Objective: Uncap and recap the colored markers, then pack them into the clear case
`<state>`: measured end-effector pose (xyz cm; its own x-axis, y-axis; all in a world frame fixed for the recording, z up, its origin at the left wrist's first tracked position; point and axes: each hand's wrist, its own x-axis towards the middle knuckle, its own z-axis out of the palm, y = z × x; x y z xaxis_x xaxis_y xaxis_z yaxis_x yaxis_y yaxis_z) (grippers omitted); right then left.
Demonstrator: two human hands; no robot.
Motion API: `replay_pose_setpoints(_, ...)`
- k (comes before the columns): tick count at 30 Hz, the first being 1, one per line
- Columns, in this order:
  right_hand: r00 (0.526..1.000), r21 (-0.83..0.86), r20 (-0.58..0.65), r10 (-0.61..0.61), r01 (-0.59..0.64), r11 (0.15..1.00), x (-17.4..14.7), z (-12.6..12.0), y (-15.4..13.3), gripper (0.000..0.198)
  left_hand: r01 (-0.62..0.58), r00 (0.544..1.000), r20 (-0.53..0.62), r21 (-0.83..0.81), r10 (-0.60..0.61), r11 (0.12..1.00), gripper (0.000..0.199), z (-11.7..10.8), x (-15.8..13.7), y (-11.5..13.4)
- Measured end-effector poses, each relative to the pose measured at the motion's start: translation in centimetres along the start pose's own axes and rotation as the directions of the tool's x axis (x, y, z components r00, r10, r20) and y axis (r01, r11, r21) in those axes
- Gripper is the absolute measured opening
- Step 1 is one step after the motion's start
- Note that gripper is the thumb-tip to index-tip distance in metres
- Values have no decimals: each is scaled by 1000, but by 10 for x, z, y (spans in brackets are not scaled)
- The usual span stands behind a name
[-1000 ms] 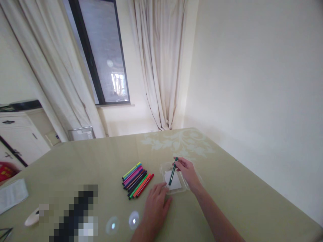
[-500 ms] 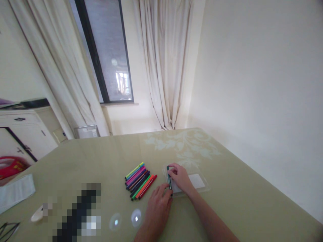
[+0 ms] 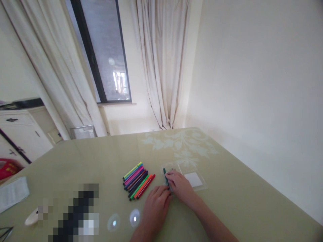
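A dark green marker pen (image 3: pixel 164 172) lies along the left side of a clear plastic case (image 3: pixel 205 187), partly covered by my hands. My right hand (image 3: pixel 181 185) reaches over the case with its fingertips closed on the pen's middle. Beside the near left corner of the case, my left hand (image 3: pixel 155 203) has its fingers curled, holding the case's edge near the pen's lower end; that contact is partly hidden. A white card (image 3: pixel 193 179) shows in the case's right part. Several coloured marker pens (image 3: pixel 137 181) lie side by side left of my hands.
All this is on a green table (image 3: pixel 106 161) with a floral pattern at its far end. A cloth-like white item (image 3: pixel 13 193) and a pale oval object (image 3: pixel 32 216) lie at the left. A dark blurred-out item (image 3: pixel 75 215) is near the front. A wall stands right of the table.
The green pen's upper end has lowered slightly toward the case, and my right fingers now reach further down over it. My left hand stays by the case corner. The view has shifted slightly.
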<state>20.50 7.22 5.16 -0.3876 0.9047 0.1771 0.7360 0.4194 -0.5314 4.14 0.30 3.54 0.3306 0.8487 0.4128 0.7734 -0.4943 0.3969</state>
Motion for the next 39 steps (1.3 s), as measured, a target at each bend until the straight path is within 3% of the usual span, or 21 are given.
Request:
replay_pose_setpoints(3,997,66,-80,-20,25,997,-10,5,2,42,143,987,-86,77,-136,987,28,-12,-1,-16)
replay_pose_setpoints(6,992,142,-121,18,-1,990,-13,9,3,41,341,935,-192,271,-297,900,25,-27,-3,-37)
replay_pose_setpoints(12,986,272,-142,83,-42,961,-11,10,2,36,345,938,-122,379,-324,858,19,-32,-5,-50)
replay_pose_setpoints(19,978,402,-193,78,6,915,-11,6,-4,29,354,935,-146,389,-322,851,23,-24,-7,-51)
replay_pose_setpoints(22,973,418,-216,77,21,908,-12,4,-8,28,362,930,-170,274,-325,891,28,-25,-7,-52)
replay_pose_setpoints(25,973,477,-206,107,5,879,-14,2,-16,30,358,910,-217,-17,-353,933,35,-24,-4,-41)
replay_pose_setpoints(28,985,619,-127,113,-11,786,-16,1,-27,31,342,901,-158,-312,-404,886,44,-20,0,-20)
replay_pose_setpoints(30,993,708,-78,93,-11,706,-16,1,-33,30,347,904,-89,-421,-418,838,50,-17,2,-7)
replay_pose_setpoints(34,984,806,-74,160,-35,591,-12,0,-33,39,330,910,-45,-522,-412,787,48,-15,2,4)
replay_pose_setpoints(39,974,852,-61,218,-63,520,-9,-3,-25,43,320,920,-10,-556,-391,767,44,-15,0,0)
